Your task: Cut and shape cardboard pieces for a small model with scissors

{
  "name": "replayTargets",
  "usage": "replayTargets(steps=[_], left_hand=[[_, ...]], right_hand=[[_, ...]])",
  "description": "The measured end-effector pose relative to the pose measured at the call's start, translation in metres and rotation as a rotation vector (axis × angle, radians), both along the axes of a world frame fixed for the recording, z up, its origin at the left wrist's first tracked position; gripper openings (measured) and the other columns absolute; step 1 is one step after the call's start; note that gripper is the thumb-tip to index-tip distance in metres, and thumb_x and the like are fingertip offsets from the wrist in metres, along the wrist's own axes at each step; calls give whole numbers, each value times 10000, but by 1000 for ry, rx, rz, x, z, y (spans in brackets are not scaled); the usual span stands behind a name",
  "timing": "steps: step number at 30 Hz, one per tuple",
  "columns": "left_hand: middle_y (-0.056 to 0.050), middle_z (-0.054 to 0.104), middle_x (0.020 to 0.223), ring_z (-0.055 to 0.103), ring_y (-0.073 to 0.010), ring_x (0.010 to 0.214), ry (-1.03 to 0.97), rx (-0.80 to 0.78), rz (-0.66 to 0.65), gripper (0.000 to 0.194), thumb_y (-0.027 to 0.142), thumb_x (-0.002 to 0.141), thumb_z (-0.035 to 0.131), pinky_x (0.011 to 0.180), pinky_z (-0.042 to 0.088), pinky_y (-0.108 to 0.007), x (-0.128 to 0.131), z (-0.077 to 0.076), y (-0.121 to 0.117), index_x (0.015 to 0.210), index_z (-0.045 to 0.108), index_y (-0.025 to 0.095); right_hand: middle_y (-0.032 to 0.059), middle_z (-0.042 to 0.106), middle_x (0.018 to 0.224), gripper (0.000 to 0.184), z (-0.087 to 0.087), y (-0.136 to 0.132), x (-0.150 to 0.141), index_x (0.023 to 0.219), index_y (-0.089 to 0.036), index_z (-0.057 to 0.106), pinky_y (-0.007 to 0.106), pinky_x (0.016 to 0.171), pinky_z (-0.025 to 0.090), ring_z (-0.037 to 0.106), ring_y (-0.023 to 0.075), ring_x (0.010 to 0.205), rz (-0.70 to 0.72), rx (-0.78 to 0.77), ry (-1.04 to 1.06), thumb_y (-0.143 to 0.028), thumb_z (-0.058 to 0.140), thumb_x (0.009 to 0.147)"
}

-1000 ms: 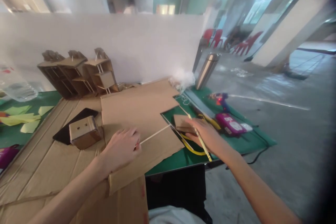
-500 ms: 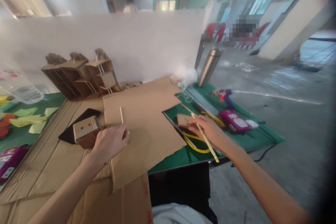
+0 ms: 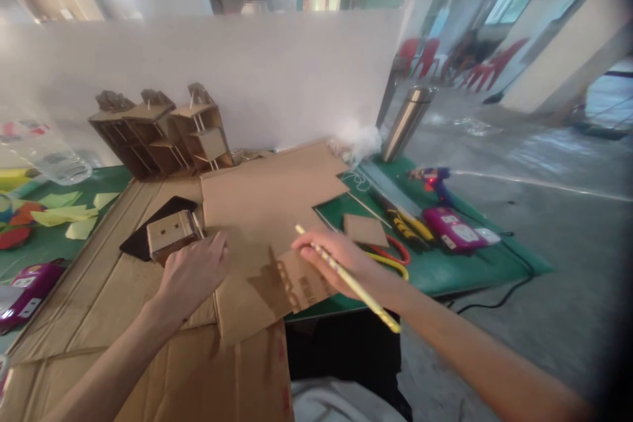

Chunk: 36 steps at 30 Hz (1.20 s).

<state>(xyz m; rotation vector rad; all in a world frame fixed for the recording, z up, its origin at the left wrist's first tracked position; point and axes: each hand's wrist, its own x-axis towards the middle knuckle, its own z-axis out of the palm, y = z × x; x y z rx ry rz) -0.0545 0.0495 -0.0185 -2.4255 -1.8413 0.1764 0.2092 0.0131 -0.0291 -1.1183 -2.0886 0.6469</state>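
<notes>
My left hand [image 3: 190, 273] rests on the flattened cardboard with its fingers curled in; whatever it holds is hidden. It lies just in front of a small cardboard box [image 3: 171, 232] with two holes. My right hand [image 3: 336, 258] is closed around a yellow pencil [image 3: 363, 295] that slants toward me. The same hand sits on a small cut cardboard piece [image 3: 297, 285] with notches, at the near edge of the large cardboard sheet [image 3: 267, 198].
Cardboard shelf models [image 3: 163, 132] stand by the white partition [image 3: 277, 79]. On the green mat [image 3: 475, 264] lie a cardboard square [image 3: 364, 229], a pink tool [image 3: 452, 227], a glue gun [image 3: 432, 178] and a steel flask [image 3: 408, 122]. Coloured paper scraps [image 3: 64, 214] lie left.
My right hand came left off the green mat, with the pencil, onto the notched cardboard piece. The thin stick in my left hand is no longer visible; that hand moved slightly toward the small box.
</notes>
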Motion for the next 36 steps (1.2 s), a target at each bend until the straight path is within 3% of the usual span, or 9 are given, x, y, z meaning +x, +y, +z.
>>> replayTargets(steps=[3, 7, 9, 14, 18, 21, 24, 36], left_hand=[[-100, 698, 966, 652, -264, 978, -89, 59, -102, 300, 249, 975, 289, 786, 500, -383, -8, -6, -12, 943, 583, 197], [-70, 691, 1006, 637, -225, 966, -388, 119, -366, 212, 204, 955, 373, 846, 495, -376, -21, -26, -39, 1035, 570, 211], [-81, 676, 1139, 612, -234, 1099, -499, 138, -426, 253, 182, 931, 425, 924, 489, -390, -26, -37, -53, 1158, 531, 219], [-77, 579, 1366, 493, -263, 1300, -517, 101, -442, 409, 215, 901, 521, 1069, 418, -488, -32, -57, -70, 1305, 485, 266], [-89, 515, 1443, 447, -320, 1336, -448, 118, -495, 445, 361, 875, 606, 1069, 392, -583, -34, -63, -71, 1308, 523, 301], [-109, 508, 1448, 440, -321, 1339, -444, 124, -492, 484, 411, 865, 620, 1080, 388, -567, -34, -66, -71, 1319, 525, 273], [-105, 516, 1438, 446, -315, 1328, -451, 130, -490, 477, 411, 864, 623, 1078, 395, -547, -35, -68, -71, 1313, 539, 271], [-76, 517, 1432, 439, -310, 1314, -449, 124, -500, 456, 405, 878, 621, 1043, 421, -539, -36, -71, -70, 1322, 549, 332]], right_hand=[[36, 577, 886, 173, -19, 6, -33, 1013, -164, 596, 253, 705, 466, 573, 141, 745, 53, -58, 3, -173, 427, 974], [46, 566, 880, 147, -40, 11, -57, 1000, -155, 582, 263, 692, 443, 546, 156, 753, 25, 52, -38, -149, 440, 962], [64, 593, 910, 144, -45, 12, -64, 1000, -161, 592, 305, 748, 446, 545, 187, 808, -21, 126, -115, -155, 453, 961], [114, 619, 987, 155, -47, 6, -70, 1007, -157, 629, 416, 812, 439, 521, 272, 922, -99, 189, -271, -142, 493, 932], [93, 620, 1011, 150, -42, -3, -67, 1059, -153, 610, 395, 854, 437, 534, 242, 941, 46, 189, -237, -177, 526, 937], [97, 620, 1082, 263, -40, -7, -61, 1125, -155, 587, 420, 925, 425, 533, 257, 1012, 193, 181, -304, -311, 619, 915], [111, 619, 1151, 354, -43, -6, -55, 1177, -159, 577, 428, 963, 431, 535, 264, 1068, 239, 194, -340, -372, 646, 902], [113, 638, 1181, 296, -58, -3, -46, 1173, -170, 577, 426, 1054, 387, 534, 231, 1194, 292, 229, -227, -283, 646, 908]])
